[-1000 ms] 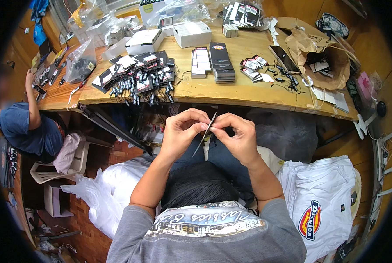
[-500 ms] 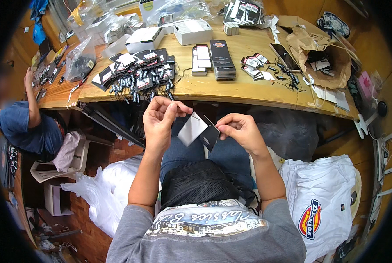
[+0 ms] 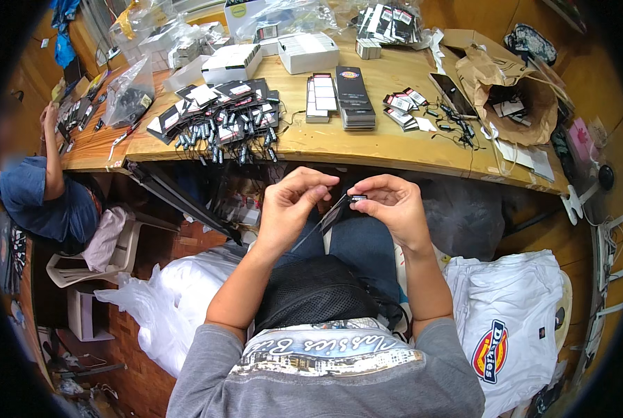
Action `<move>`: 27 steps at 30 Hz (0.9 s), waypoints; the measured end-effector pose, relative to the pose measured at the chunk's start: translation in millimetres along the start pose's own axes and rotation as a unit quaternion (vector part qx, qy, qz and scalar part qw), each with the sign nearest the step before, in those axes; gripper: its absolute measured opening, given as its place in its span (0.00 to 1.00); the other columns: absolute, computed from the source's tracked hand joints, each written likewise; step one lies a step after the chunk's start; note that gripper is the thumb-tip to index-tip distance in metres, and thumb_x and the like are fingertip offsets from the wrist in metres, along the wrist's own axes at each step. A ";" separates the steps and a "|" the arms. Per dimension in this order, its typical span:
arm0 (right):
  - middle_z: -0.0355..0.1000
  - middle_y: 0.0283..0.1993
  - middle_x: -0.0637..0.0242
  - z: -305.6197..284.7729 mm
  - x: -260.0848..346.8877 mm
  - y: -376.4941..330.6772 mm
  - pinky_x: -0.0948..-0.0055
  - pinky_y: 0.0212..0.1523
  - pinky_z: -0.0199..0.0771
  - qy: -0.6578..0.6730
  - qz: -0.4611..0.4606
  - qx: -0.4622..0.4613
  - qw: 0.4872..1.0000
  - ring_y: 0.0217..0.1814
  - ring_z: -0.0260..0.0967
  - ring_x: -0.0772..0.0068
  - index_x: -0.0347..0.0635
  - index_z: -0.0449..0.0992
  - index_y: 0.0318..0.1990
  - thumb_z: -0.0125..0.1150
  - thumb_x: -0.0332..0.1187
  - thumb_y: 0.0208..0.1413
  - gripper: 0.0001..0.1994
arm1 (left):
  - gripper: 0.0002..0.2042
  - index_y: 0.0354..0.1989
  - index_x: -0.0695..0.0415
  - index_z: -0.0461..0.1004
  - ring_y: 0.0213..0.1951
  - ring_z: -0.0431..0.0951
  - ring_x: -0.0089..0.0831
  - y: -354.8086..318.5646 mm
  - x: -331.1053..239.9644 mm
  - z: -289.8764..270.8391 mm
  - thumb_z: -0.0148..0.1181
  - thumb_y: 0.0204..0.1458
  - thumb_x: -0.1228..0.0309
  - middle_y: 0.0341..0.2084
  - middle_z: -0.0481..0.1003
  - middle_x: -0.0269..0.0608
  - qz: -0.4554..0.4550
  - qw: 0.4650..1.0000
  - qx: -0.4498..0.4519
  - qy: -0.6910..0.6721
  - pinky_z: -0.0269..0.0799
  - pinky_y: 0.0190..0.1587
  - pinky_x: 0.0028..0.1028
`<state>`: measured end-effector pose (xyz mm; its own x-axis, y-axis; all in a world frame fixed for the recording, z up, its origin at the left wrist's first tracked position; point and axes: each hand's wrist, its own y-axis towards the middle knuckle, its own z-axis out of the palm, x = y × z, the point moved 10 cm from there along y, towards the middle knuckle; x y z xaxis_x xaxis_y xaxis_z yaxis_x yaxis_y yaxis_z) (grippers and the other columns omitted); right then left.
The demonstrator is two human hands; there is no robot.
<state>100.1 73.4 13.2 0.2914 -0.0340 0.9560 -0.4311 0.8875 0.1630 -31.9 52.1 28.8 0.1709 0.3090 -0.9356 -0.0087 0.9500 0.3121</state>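
Observation:
Above my lap, just in front of the table edge, my right hand pinches a small black string seal with pale lettering between thumb and fingertips. Close beside it, my left hand has its thumb and forefinger drawn together; whatever lies between them is too thin to make out. Hang tags, seen almost edge-on, dangle between the two hands. On the table ahead lies a heap of black-and-white hang tags with black seals on their cords. To its right stand a white tag stack and a black tag stack.
A smaller tag pile, loose black seals, a phone and an open brown paper bag occupy the table's right. White boxes stand behind. Folded white garments lie at my right. Another person sits at left.
My left hand has moved right, toward my right hand. The tags between them have turned from face-on to nearly edge-on, and the black seal now shows in my right fingertips.

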 end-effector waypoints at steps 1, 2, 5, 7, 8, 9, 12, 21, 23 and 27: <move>0.68 0.35 0.61 0.5 2.3 -0.3 0.78 0.40 0.68 -0.003 -0.019 -0.005 1.000 0.37 0.68 0.73 0.31 0.69 0.35 0.56 0.15 0.37 0.13 | 0.07 0.32 0.66 0.72 0.26 0.68 0.21 0.1 3.9 3.9 0.50 0.43 0.82 0.27 0.68 0.38 -0.006 1.000 0.019 0.017 0.64 0.32 0.17; 0.69 0.34 0.62 1.2 8.1 -1.3 0.78 0.40 0.68 -0.019 -0.045 -0.012 0.999 0.37 0.67 0.73 0.31 0.69 0.36 0.56 0.16 0.37 0.13 | 0.08 0.33 0.65 0.72 0.27 0.68 0.20 -0.9 4.7 7.3 0.51 0.43 0.82 0.25 0.68 0.37 -0.016 0.999 0.026 0.023 0.64 0.32 0.16; 0.69 0.33 0.62 6.8 24.1 -5.2 0.79 0.40 0.67 -0.064 -0.098 -0.026 0.993 0.38 0.67 0.75 0.31 0.69 0.36 0.56 0.16 0.38 0.13 | 0.11 0.36 0.64 0.69 0.27 0.68 0.17 -3.4 2.8 11.4 0.53 0.42 0.82 0.24 0.68 0.33 -0.021 0.999 0.013 0.026 0.64 0.32 0.15; 0.69 0.33 0.62 9.9 29.4 -6.4 0.80 0.40 0.67 -0.094 -0.105 -0.032 0.990 0.38 0.67 0.75 0.31 0.69 0.35 0.56 0.17 0.38 0.12 | 0.12 0.37 0.64 0.67 0.27 0.68 0.16 -3.5 2.4 11.7 0.55 0.41 0.81 0.23 0.68 0.32 -0.020 1.000 0.015 0.018 0.64 0.32 0.15; 0.69 0.33 0.62 10.0 30.9 -7.0 0.81 0.39 0.67 -0.107 -0.116 -0.037 0.987 0.37 0.67 0.76 0.32 0.70 0.35 0.56 0.17 0.38 0.12 | 0.13 0.37 0.64 0.66 0.27 0.68 0.16 -3.5 1.9 11.8 0.55 0.41 0.81 0.23 0.68 0.32 -0.020 0.999 0.017 0.020 0.64 0.32 0.15; 0.69 0.32 0.62 10.0 32.1 -7.7 0.81 0.38 0.67 -0.120 -0.128 -0.041 0.984 0.36 0.67 0.76 0.32 0.70 0.35 0.56 0.17 0.38 0.12 | 0.13 0.37 0.64 0.65 0.27 0.68 0.16 -3.8 1.3 11.7 0.55 0.40 0.81 0.23 0.68 0.33 -0.019 0.999 0.019 0.023 0.64 0.32 0.15; 0.70 0.31 0.63 10.8 39.5 -9.9 0.81 0.34 0.67 -0.186 -0.164 -0.059 0.967 0.33 0.68 0.77 0.34 0.71 0.33 0.57 0.17 0.36 0.12 | 0.13 0.36 0.64 0.64 0.27 0.68 0.16 -3.2 0.6 12.0 0.55 0.40 0.81 0.22 0.68 0.33 -0.018 0.999 0.026 0.028 0.64 0.32 0.15; 0.70 0.29 0.62 19.2 59.4 -17.4 0.80 0.30 0.68 -0.316 -0.250 -0.067 0.913 0.29 0.69 0.73 0.36 0.72 0.31 0.59 0.18 0.34 0.12 | 0.12 0.34 0.63 0.64 0.27 0.67 0.16 -2.4 0.3 11.2 0.56 0.39 0.81 0.22 0.67 0.32 -0.005 0.998 0.026 0.052 0.64 0.32 0.16; 0.70 0.29 0.62 21.7 61.4 -17.8 0.80 0.30 0.68 -0.328 -0.257 -0.063 0.907 0.29 0.69 0.72 0.36 0.72 0.31 0.59 0.18 0.33 0.12 | 0.12 0.34 0.63 0.64 0.27 0.67 0.16 -2.8 0.3 12.6 0.56 0.39 0.81 0.22 0.67 0.32 -0.006 0.998 0.032 0.059 0.64 0.32 0.16; 0.70 0.29 0.62 21.0 58.6 -15.6 0.80 0.30 0.68 -0.311 -0.233 -0.063 0.919 0.29 0.69 0.72 0.36 0.72 0.31 0.59 0.18 0.34 0.12 | 0.12 0.34 0.63 0.64 0.27 0.67 0.16 -3.4 0.6 13.4 0.56 0.39 0.81 0.22 0.67 0.32 -0.011 0.997 0.037 0.064 0.64 0.32 0.16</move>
<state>105.9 47.9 71.9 -0.1420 -0.6458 0.7502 -0.2693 0.7545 0.5985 -18.6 48.5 29.4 0.0427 0.2953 -0.9545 0.0677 0.9523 0.2976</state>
